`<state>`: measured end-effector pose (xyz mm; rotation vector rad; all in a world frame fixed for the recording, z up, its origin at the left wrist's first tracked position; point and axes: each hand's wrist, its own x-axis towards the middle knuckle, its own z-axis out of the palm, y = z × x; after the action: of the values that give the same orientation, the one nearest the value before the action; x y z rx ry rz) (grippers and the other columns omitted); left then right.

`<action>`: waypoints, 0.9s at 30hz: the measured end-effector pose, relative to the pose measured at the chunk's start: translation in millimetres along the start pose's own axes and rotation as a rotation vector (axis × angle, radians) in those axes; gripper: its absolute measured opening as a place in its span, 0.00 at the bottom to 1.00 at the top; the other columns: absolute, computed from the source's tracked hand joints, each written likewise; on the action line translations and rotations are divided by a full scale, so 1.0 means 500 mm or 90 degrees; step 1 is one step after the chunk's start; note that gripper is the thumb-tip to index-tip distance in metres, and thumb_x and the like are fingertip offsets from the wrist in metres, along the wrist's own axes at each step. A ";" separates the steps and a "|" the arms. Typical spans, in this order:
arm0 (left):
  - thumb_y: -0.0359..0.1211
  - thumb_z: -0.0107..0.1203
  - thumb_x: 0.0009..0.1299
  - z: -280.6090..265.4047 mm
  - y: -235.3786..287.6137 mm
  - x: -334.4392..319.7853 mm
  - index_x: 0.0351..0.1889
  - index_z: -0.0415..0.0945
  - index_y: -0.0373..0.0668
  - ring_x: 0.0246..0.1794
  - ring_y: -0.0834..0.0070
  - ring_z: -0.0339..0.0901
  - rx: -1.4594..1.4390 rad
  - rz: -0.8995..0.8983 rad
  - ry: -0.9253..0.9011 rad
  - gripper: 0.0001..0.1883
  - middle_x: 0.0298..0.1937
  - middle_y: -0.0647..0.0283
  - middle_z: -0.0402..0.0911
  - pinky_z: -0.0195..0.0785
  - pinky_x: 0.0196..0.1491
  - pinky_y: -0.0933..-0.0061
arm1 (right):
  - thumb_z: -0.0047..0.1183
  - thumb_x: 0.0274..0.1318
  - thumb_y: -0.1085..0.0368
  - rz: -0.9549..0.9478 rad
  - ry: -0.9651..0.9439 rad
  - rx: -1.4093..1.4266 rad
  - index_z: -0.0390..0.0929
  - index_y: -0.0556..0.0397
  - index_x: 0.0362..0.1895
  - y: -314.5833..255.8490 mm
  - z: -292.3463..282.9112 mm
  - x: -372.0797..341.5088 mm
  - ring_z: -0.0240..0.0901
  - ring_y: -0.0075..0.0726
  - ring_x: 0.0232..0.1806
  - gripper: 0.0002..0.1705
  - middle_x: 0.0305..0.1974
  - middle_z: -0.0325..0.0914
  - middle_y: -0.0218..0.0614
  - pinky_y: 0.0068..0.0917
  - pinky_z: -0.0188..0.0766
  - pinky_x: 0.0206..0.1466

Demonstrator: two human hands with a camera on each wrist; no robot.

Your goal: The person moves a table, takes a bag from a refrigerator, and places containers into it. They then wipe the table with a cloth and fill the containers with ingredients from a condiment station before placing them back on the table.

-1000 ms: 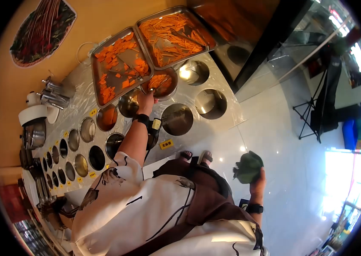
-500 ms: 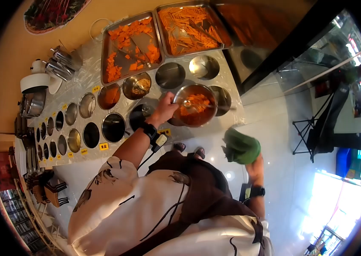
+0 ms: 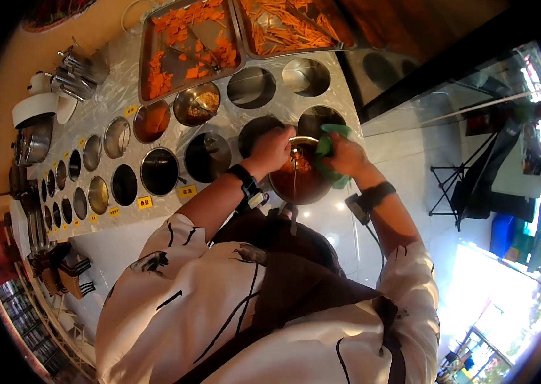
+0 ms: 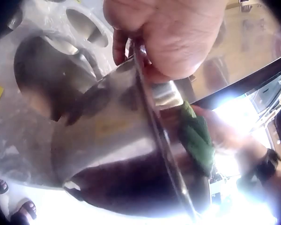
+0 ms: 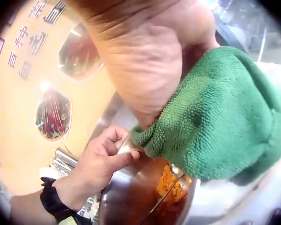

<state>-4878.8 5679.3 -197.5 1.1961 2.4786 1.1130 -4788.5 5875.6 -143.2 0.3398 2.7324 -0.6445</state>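
Observation:
A round metal pot (image 3: 297, 182) with orange food and a spoon in it is held up in front of the counter, over its near edge. My left hand (image 3: 271, 152) pinches the pot's rim on the left; in the left wrist view that hand (image 4: 166, 35) grips the rim (image 4: 154, 117) from above. A green cloth (image 3: 329, 153) is in my right hand (image 3: 347, 157) at the pot's right side. The right wrist view shows the cloth (image 5: 225, 117) bunched under the right hand (image 5: 150, 61), against the rim near the left fingers.
The counter (image 3: 107, 105) has rows of round wells with yellow labels (image 3: 145, 202). Behind them are two metal trays, one (image 3: 243, 38) with flat orange pieces and one (image 3: 341, 46) with orange strips. Metal canisters (image 3: 72, 83) stand back left. A dark-edged glass panel rises at right.
My left hand has lifted the pot out of its place by the trays and brought it right and nearer. My right hand has moved up and left with the cloth to the rim.

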 end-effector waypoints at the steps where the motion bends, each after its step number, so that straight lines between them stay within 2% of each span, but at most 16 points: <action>1: 0.25 0.48 0.58 0.007 -0.004 0.000 0.37 0.65 0.44 0.35 0.53 0.72 -0.005 -0.005 0.002 0.10 0.31 0.52 0.74 0.64 0.34 0.57 | 0.58 0.38 0.53 -0.024 -0.038 -0.064 0.66 0.53 0.51 -0.014 -0.006 0.019 0.72 0.48 0.45 0.33 0.43 0.73 0.50 0.38 0.69 0.47; 2: 0.24 0.47 0.57 0.011 -0.002 -0.001 0.37 0.63 0.41 0.35 0.51 0.72 -0.053 0.001 0.008 0.10 0.31 0.51 0.74 0.63 0.34 0.56 | 0.58 0.37 0.50 -0.049 -0.079 -0.125 0.66 0.53 0.51 -0.020 -0.007 0.035 0.72 0.46 0.46 0.35 0.43 0.73 0.49 0.39 0.69 0.48; 3: 0.22 0.46 0.57 0.014 -0.002 -0.002 0.38 0.62 0.39 0.35 0.49 0.72 -0.101 0.009 0.013 0.11 0.31 0.49 0.74 0.63 0.34 0.56 | 0.56 0.38 0.52 -0.104 -0.048 -0.156 0.72 0.53 0.44 -0.014 0.012 0.054 0.74 0.46 0.43 0.28 0.42 0.75 0.47 0.40 0.70 0.45; 7: 0.21 0.47 0.58 0.020 -0.007 -0.004 0.36 0.63 0.38 0.32 0.53 0.74 -0.171 -0.005 0.015 0.09 0.28 0.51 0.74 0.64 0.32 0.60 | 0.53 0.39 0.55 -0.019 -0.162 -0.192 0.77 0.55 0.36 -0.003 0.077 0.114 0.74 0.50 0.39 0.20 0.36 0.77 0.47 0.41 0.71 0.42; 10: 0.22 0.48 0.59 0.008 0.006 -0.009 0.35 0.66 0.37 0.31 0.61 0.76 -0.268 -0.120 -0.001 0.07 0.28 0.53 0.75 0.65 0.32 0.67 | 0.51 0.40 0.59 -0.062 -0.080 -0.055 0.78 0.57 0.28 0.024 0.099 0.098 0.74 0.55 0.36 0.14 0.30 0.77 0.50 0.41 0.71 0.40; 12: 0.25 0.50 0.58 0.005 0.016 -0.016 0.37 0.71 0.40 0.34 0.60 0.77 -0.367 -0.195 0.027 0.09 0.31 0.54 0.78 0.67 0.35 0.66 | 0.50 0.42 0.59 0.035 0.017 0.099 0.77 0.59 0.27 0.017 0.104 0.059 0.73 0.58 0.35 0.15 0.29 0.76 0.53 0.43 0.71 0.39; 16: 0.23 0.51 0.59 0.040 -0.006 -0.021 0.41 0.72 0.37 0.35 0.73 0.77 -0.324 -0.152 0.105 0.12 0.35 0.56 0.79 0.67 0.39 0.76 | 0.47 0.45 0.59 0.112 0.085 0.069 0.75 0.61 0.27 0.055 0.191 -0.012 0.72 0.61 0.33 0.15 0.27 0.75 0.56 0.46 0.70 0.37; 17: 0.23 0.51 0.59 0.053 -0.016 -0.025 0.42 0.72 0.37 0.36 0.74 0.76 -0.335 -0.119 0.164 0.12 0.36 0.57 0.79 0.67 0.40 0.77 | 0.47 0.44 0.61 0.291 0.187 0.282 0.75 0.62 0.27 0.023 0.203 -0.047 0.73 0.61 0.33 0.15 0.27 0.75 0.57 0.46 0.69 0.36; 19: 0.23 0.51 0.59 0.063 -0.004 -0.033 0.43 0.72 0.36 0.37 0.75 0.76 -0.350 -0.079 0.219 0.13 0.37 0.58 0.79 0.67 0.41 0.77 | 0.47 0.41 0.64 0.472 0.202 0.407 0.75 0.64 0.33 -0.024 0.221 -0.080 0.75 0.53 0.31 0.15 0.26 0.76 0.53 0.40 0.69 0.35; 20: 0.24 0.50 0.59 0.062 0.016 -0.044 0.43 0.72 0.36 0.38 0.73 0.76 -0.366 -0.170 0.239 0.13 0.38 0.57 0.79 0.67 0.41 0.75 | 0.48 0.40 0.66 0.547 0.237 0.514 0.75 0.65 0.36 -0.065 0.209 -0.097 0.75 0.49 0.31 0.17 0.27 0.77 0.51 0.38 0.69 0.35; 21: 0.24 0.49 0.59 0.061 0.030 -0.052 0.43 0.72 0.36 0.39 0.72 0.76 -0.379 -0.260 0.256 0.13 0.39 0.57 0.78 0.67 0.42 0.73 | 0.48 0.40 0.67 0.532 0.272 0.563 0.74 0.65 0.38 -0.057 0.263 -0.104 0.75 0.46 0.32 0.18 0.29 0.77 0.49 0.36 0.69 0.35; 22: 0.24 0.49 0.59 0.065 0.031 -0.059 0.43 0.72 0.36 0.39 0.72 0.76 -0.380 -0.252 0.251 0.13 0.39 0.57 0.78 0.67 0.42 0.73 | 0.49 0.39 0.69 0.515 0.309 0.612 0.74 0.65 0.41 -0.049 0.311 -0.101 0.75 0.43 0.33 0.20 0.31 0.77 0.47 0.35 0.69 0.36; 23: 0.24 0.49 0.59 0.075 0.028 -0.069 0.44 0.71 0.36 0.39 0.73 0.76 -0.401 -0.300 0.270 0.13 0.39 0.57 0.78 0.67 0.42 0.73 | 0.48 0.38 0.70 0.650 0.322 0.765 0.73 0.64 0.42 -0.121 0.208 -0.107 0.74 0.42 0.37 0.21 0.34 0.76 0.46 0.34 0.69 0.37; 24: 0.23 0.48 0.60 0.080 0.028 -0.073 0.44 0.71 0.36 0.39 0.74 0.75 -0.423 -0.347 0.291 0.14 0.39 0.57 0.78 0.67 0.43 0.74 | 0.48 0.38 0.70 0.648 0.332 0.766 0.73 0.64 0.42 -0.120 0.191 -0.106 0.74 0.42 0.37 0.21 0.34 0.76 0.46 0.34 0.69 0.37; 26: 0.25 0.48 0.60 0.062 0.024 -0.061 0.45 0.70 0.37 0.39 0.69 0.76 -0.410 -0.349 0.276 0.14 0.38 0.53 0.78 0.67 0.42 0.71 | 0.48 0.38 0.70 0.506 0.268 0.644 0.74 0.64 0.41 -0.102 0.163 -0.100 0.74 0.43 0.37 0.20 0.33 0.77 0.47 0.34 0.69 0.38; 27: 0.26 0.51 0.60 0.039 0.020 -0.041 0.43 0.71 0.36 0.37 0.66 0.76 -0.296 -0.329 0.151 0.13 0.36 0.53 0.78 0.67 0.41 0.70 | 0.49 0.38 0.69 0.422 0.224 0.541 0.74 0.66 0.38 -0.039 0.206 -0.075 0.75 0.50 0.38 0.18 0.32 0.76 0.54 0.37 0.69 0.39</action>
<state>-4850.9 5679.0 -207.4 0.2885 2.2811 1.5985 -4734.5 5804.9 -209.9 1.5761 2.2153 -1.5915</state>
